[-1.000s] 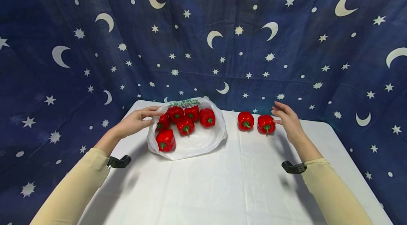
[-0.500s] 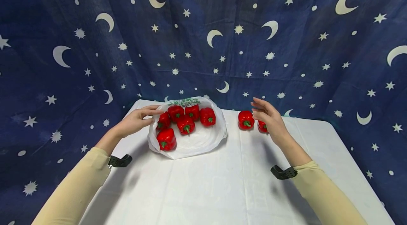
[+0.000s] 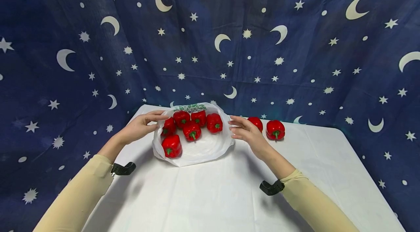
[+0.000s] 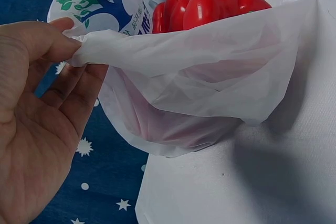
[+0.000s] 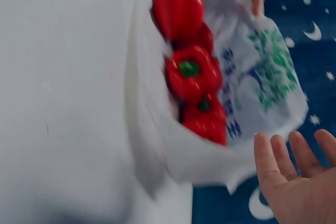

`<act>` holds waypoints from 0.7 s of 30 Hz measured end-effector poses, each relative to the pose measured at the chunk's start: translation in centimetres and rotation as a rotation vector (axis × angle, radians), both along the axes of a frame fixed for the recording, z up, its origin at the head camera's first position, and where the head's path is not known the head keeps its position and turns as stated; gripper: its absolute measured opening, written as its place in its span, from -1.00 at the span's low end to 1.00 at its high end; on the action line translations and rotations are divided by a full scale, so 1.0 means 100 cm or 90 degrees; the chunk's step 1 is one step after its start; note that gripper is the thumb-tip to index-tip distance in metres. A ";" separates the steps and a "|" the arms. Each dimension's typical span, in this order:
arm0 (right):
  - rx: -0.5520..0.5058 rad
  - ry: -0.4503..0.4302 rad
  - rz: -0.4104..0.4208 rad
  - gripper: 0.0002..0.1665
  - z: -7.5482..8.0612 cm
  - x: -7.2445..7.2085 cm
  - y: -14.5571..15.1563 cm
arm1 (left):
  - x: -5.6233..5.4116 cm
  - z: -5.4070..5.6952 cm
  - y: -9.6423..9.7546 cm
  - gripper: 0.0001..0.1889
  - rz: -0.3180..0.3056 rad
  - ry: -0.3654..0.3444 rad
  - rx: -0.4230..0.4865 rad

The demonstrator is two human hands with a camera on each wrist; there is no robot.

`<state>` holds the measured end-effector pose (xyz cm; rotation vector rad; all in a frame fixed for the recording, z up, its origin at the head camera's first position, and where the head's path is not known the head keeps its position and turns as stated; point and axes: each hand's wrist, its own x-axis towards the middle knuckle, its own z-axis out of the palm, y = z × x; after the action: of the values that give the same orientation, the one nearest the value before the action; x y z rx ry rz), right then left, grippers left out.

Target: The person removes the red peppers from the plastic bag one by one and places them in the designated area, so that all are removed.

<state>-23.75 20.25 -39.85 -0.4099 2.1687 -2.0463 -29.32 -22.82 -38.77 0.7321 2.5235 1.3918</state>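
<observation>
A white plastic bag [image 3: 200, 153] lies with its mouth open toward me, and several red bell peppers [image 3: 191, 130] sit inside it. My left hand [image 3: 139, 128] pinches the bag's left rim between thumb and fingers, as the left wrist view shows at the folded edge [image 4: 105, 45]. Beside the bag's right rim is my right hand [image 3: 251, 135], fingers extended and holding nothing. In the right wrist view its fingers [image 5: 268, 161] are spread close to the rim; whether they touch it I cannot tell.
Two more red bell peppers stand on the white-covered table [image 3: 210, 195] right of the bag: one [image 3: 255, 122] partly behind my right hand, the other [image 3: 275, 130] farther right. A dark blue curtain [image 3: 203, 50] with moons and stars hangs behind the table.
My right hand has moved left, from beside the rightmost loose pepper, past both loose peppers to the bag's right rim. My left hand has stayed at the left rim.
</observation>
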 end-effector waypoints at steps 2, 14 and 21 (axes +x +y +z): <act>-0.016 -0.023 0.024 -0.27 -0.004 0.001 -0.012 | 0.001 0.000 0.001 -0.58 -0.001 0.002 0.001; -0.037 -0.141 0.106 -0.19 -0.029 -0.007 -0.086 | 0.000 0.003 0.003 -0.58 0.001 0.000 0.003; -0.042 -0.225 0.086 -0.13 -0.038 -0.014 -0.127 | 0.002 -0.001 0.000 -0.58 -0.001 -0.003 0.013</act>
<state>-25.15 7.56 -43.61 -0.1771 1.8213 -1.9482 -29.11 -22.82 -38.83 0.7337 2.5089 1.4195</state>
